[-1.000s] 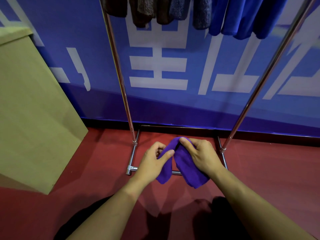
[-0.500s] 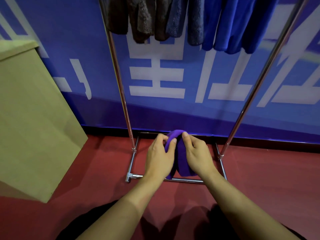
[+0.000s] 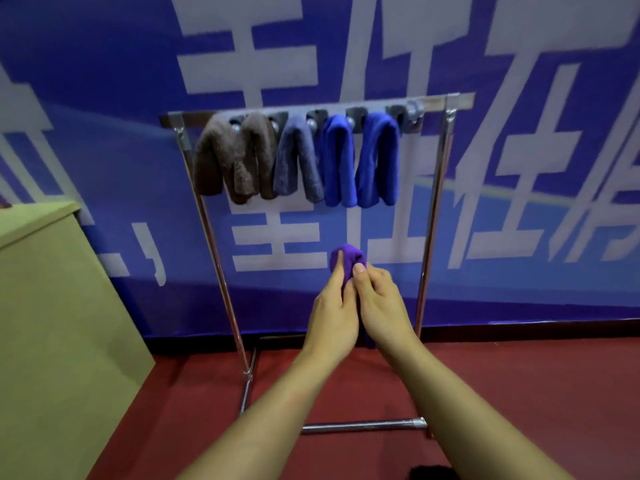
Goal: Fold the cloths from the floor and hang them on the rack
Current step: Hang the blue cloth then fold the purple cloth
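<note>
A folded purple cloth [image 3: 349,257] is held up between both hands in front of the metal rack [image 3: 431,223]. My left hand [image 3: 334,311] grips its left side, fingers along the fold. My right hand [image 3: 382,304] pinches its right side with the thumb on top. Most of the cloth is hidden between the palms. On the rack's top bar [image 3: 436,101] hang two brown cloths [image 3: 235,155], a grey cloth [image 3: 298,161] and two blue cloths [image 3: 360,161]. The bar's right end is bare.
A tan cardboard box [image 3: 59,334] stands at the left. A blue banner with white characters [image 3: 519,150] covers the wall behind. The rack's base bar [image 3: 363,425] lies on the red floor [image 3: 536,393].
Both hands have risen with the purple cloth from near the floor to mid-rack height. The view has tilted up, bringing the top bar and hung cloths into sight.
</note>
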`<state>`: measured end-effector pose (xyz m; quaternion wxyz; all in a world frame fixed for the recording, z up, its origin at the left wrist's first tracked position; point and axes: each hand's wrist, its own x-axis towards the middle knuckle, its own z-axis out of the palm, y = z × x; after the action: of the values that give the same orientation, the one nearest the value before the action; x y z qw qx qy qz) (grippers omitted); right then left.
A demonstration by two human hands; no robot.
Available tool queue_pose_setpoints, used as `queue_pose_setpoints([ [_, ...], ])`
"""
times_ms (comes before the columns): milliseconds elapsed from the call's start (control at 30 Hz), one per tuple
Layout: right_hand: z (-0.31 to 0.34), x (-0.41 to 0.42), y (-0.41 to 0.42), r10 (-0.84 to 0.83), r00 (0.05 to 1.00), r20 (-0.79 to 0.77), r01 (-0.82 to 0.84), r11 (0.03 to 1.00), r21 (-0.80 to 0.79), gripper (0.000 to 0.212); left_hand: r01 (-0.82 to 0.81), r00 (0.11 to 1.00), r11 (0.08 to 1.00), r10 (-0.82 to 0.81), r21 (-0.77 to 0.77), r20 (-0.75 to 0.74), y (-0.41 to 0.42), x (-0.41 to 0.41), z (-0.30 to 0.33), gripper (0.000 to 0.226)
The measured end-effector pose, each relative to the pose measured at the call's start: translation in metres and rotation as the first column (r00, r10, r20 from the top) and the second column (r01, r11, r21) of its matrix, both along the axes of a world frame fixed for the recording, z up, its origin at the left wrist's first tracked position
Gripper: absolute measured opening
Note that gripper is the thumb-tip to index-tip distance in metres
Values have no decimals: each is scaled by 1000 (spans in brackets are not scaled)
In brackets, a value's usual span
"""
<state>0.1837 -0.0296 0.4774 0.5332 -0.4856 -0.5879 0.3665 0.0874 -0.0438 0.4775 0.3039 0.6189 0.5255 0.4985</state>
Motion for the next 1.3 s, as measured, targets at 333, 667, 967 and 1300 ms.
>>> queue_pose_setpoints([
  [333,110,80,0,-123,992,-25,125,955,268,30,-57,997,971,67,232,-38,11,92,110,47],
  [667,175,136,79,-263,961,81,215,900,379,31,-153,969,952,198,266,-150,70,129,187,41],
  [967,198,154,159,-300,934,192,196,883,425,32,-237,922,929,307,285,-236,154,132,221,49],
  [1300,168,151,190,-256,927,274,149,922,356,33,-240,939,944,285,227,-192,186,135,186,54],
])
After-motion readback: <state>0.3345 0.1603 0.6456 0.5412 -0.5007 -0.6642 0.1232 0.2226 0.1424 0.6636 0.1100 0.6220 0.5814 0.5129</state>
